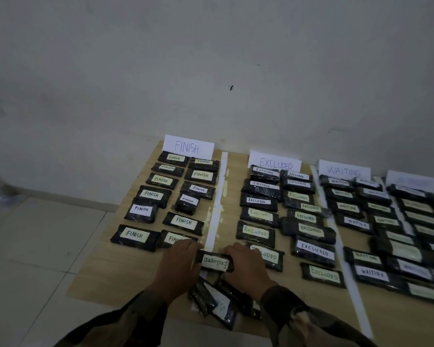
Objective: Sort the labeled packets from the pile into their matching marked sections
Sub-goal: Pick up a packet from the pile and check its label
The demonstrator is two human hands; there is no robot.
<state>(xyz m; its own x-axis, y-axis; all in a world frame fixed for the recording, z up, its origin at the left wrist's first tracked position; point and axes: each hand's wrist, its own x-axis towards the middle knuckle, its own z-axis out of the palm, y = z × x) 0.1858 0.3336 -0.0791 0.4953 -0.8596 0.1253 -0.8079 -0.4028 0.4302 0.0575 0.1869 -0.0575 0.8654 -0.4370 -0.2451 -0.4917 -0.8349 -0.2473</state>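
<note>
Above the pile (pixel 216 301), left hand (pixel 179 261) and right hand (pixel 246 264) gripping one EXCLUDED packet (pixel 216 262), twelve FINISH packets (pixel 151 194)

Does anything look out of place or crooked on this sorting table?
Yes. The EXCLUDED packet held between the left hand and right hand reads upside down over the white divider strip, outside any section. One FINISH packet sits crooked in its column.
</note>
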